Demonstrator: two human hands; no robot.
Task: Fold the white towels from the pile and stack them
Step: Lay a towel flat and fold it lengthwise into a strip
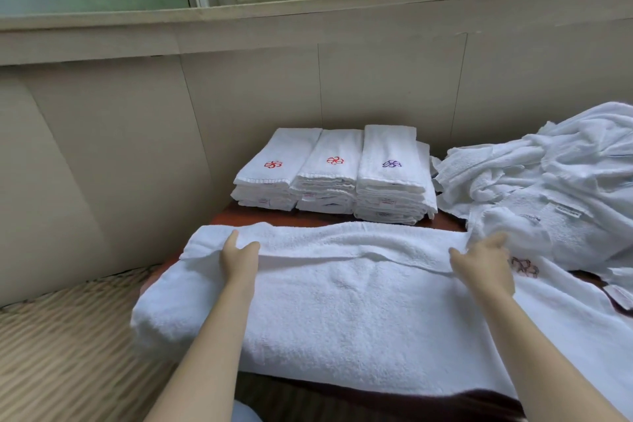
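We are pinching the towel by its fold in our left hand and right hand, risking a skewed crease if one side is lagging.

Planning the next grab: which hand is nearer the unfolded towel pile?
Right. The right hand sits beside the pile; the left hand holds the spread towel at its left end, well away.

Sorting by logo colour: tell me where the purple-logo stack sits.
In the head view, the purple-logo stack is rightmost of three by the wall, right beside the unfolded pile.
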